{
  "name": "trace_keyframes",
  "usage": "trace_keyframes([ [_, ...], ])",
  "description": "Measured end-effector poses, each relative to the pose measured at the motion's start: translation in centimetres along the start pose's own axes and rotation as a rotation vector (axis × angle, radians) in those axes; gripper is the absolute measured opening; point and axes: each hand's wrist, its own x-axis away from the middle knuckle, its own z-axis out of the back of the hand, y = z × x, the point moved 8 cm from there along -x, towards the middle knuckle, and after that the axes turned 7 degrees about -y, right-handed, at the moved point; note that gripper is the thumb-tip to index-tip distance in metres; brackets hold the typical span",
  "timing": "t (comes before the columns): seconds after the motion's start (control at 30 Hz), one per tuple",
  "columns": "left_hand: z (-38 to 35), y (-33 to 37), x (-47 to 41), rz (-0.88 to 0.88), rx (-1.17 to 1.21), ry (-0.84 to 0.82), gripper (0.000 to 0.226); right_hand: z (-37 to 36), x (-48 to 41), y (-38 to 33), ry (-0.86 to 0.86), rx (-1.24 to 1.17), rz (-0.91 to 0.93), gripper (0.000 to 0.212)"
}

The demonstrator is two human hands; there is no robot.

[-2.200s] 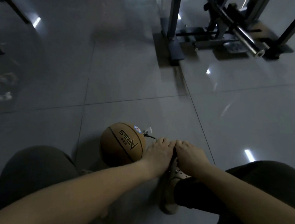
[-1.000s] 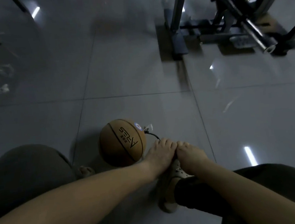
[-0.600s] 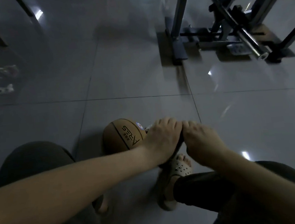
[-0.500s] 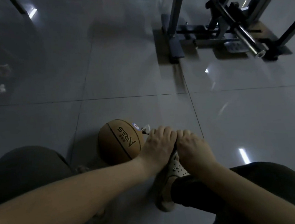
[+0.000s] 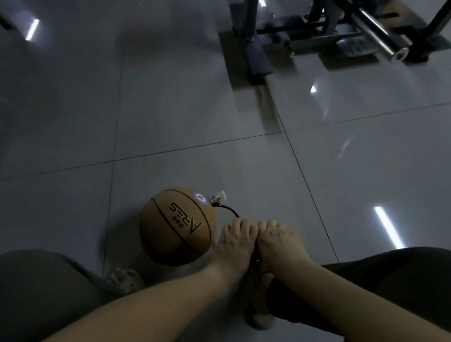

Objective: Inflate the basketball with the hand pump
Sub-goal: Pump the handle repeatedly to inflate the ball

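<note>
- Basketball (image 5: 177,226): brown with black seams, resting on the grey tiled floor (image 5: 187,106) between the seated person's knees, at ten o'clock from the joined hands and just beside them.
- Hose (image 5: 228,209): thin and black. It leaves the ball's upper side at two o'clock, next to a round sticker (image 5: 200,198) and a white tag (image 5: 219,196), and arcs down to the left fingertips.
- Left hand (image 5: 235,244): palm down, fingers curled over and clamped on the pump handle (image 5: 256,252), of which only a dark sliver shows between the hands.
- Right hand (image 5: 278,242): at three o'clock of the left, knuckles touching it, curled over the same handle.
- Pump body: hidden beneath the hands; its position cannot be told.
- Right foot (image 5: 259,303): in a pale sandal, at six o'clock of the hands.
- Left foot (image 5: 125,282): toes showing at seven o'clock of the ball.
- Gym frame (image 5: 302,29): dark metal, well apart at one o'clock, carrying a steel bar (image 5: 381,37).
</note>
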Motion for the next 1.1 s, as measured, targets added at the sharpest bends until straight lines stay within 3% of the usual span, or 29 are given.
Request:
trace_keyframes([
  [0.1,0.7,-0.2,-0.2,-0.008,0.010,-0.051,0.043,1.0,0.4,-0.1,-0.009,0.019,0.035,0.019],
  [0.2,3.2,-0.1,0.2,-0.037,0.041,-0.078,0.023,3.2,2.2,0.0,-0.077,0.008,0.053,0.028],
  [0.27,6.1,0.1,0.6,-0.098,0.095,-0.070,0.030,5.9,4.2,-0.3,-0.077,0.055,0.086,0.034],
  [0.33,10.6,-0.4,1.2,-0.129,0.131,-0.020,0.040,9.8,6.3,-0.8,-0.035,0.090,0.113,0.035],
  [0.43,17.3,-1.5,1.2,-0.163,0.185,0.164,0.025,15.9,8.4,-0.8,0.077,0.047,0.102,0.025],
  [0.5,19.3,-2.4,1.2,-0.127,0.206,0.233,0.018,18.3,8.5,-1.1,0.242,0.017,0.142,0.018],
  [0.6,16.8,-3.0,1.3,-0.082,0.166,0.274,0.014,16.2,7.3,-2.1,0.365,0.035,0.183,0.018],
  [0.77,9.2,-1.9,0.4,-0.025,0.101,0.166,0.017,10.1,5.1,-0.8,0.455,-0.053,0.125,0.025],
  [0.97,4.9,-0.7,-0.1,-0.047,0.111,0.143,0.013,4.4,1.8,0.5,0.340,-0.022,0.062,0.008],
  [1.1,0.9,-1.1,-0.7,-0.013,0.138,0.036,0.030,1.5,-0.1,0.4,0.229,-0.010,0.048,0.008],
])
